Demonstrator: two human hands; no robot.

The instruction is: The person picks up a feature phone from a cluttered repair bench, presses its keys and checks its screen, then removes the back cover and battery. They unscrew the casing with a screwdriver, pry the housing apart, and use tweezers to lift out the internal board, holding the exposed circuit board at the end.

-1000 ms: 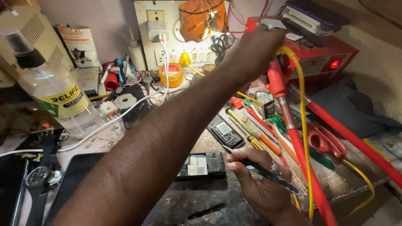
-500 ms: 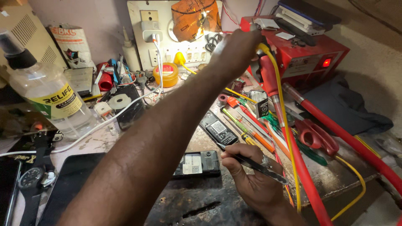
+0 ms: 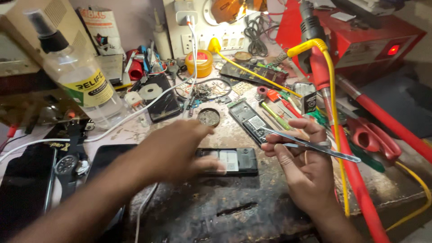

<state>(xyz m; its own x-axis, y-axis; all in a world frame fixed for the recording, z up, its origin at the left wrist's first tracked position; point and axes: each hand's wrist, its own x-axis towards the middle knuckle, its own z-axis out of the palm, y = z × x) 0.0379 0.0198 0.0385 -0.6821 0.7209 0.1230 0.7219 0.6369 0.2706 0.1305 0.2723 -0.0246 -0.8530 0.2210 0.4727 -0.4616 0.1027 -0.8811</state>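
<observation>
An opened black phone [image 3: 234,160] is laid flat on the worn bench [image 3: 234,211], its long axis running left to right, between the two hands. The left hand [image 3: 180,150], blurred and loosely spread, is placed over the phone's left end and is the nearer one. Metal tweezers [image 3: 310,145] are pinched in the right hand [image 3: 299,164], just to the phone's right, tips aimed left above it.

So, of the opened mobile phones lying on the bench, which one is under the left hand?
The black opened phone lying crosswise nearest the person; the left hand rests on it. The other opened phone lies further back, beyond the tweezers' tip.
</observation>
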